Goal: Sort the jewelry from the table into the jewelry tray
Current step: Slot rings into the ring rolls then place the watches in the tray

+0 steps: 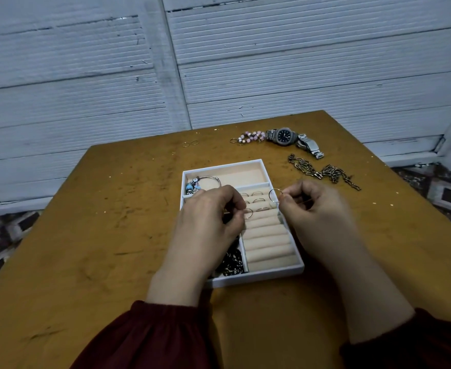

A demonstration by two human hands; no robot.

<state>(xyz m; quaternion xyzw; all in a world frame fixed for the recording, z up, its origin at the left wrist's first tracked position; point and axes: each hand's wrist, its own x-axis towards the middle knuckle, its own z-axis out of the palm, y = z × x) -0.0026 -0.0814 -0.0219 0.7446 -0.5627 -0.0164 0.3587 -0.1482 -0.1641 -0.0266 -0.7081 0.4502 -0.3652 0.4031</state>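
1. The desk [99, 222] carries the white jewelry tray [267, 274].
2. The left hand [208, 217] hovers over the tray's ring rolls, its fingertips pinching a thin ring [248, 213].
3. The right hand [315, 206] pinches a larger hoop [275, 195] above the tray's right edge.

**Head View: Both Grips Over the Jewelry Tray**

The white jewelry tray [272, 272] sits on the counter [112, 235]. The left grip [211, 217] pinches the left hoop [248, 213] above the ring rolls [269, 243]. The right grip [312, 206] pinches the right hoop [275, 195] over the tray's right edge.

Tray contents:
- Several rings [257, 194] sit in the far slots of the rolls.
- A charm bracelet [200, 183] lies in the far compartment.
- A dark chain [231, 262] lies in the near-left compartment, partly hidden by the left wrist.

Beyond the tray, the counter carries:
- two small hoops [189, 143];
- a pink bead bracelet [248, 137];
- two metal watches [285, 135] side by side;
- a link chain [323, 171].
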